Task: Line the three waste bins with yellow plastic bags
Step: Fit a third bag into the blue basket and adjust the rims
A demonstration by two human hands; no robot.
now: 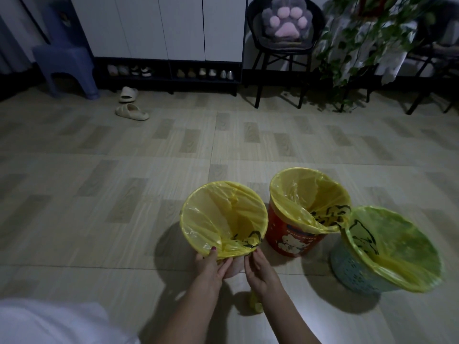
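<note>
Three waste bins stand on the floor, each with a yellow bag over its rim. The left bin (234,268) shows only a pale strip of its wall below its yellow bag (223,214). My left hand (212,265) grips the bag's folded edge at the near rim. My right hand (258,268) pinches the same bag's edge beside a black-printed bunch of plastic. The red bin (290,240) in the middle and the pale blue basket bin (355,274) on the right both carry yellow bags. A small roll of yellow bags (257,305) lies under my right forearm.
Tiled floor stretches ahead. At the back are a blue stool (65,68), two beige slippers (130,105), a shoe rack under white cabinets (171,73), a black chair with a paw cushion (285,26) and a leafy plant (360,45). White cloth (49,324) fills the bottom left.
</note>
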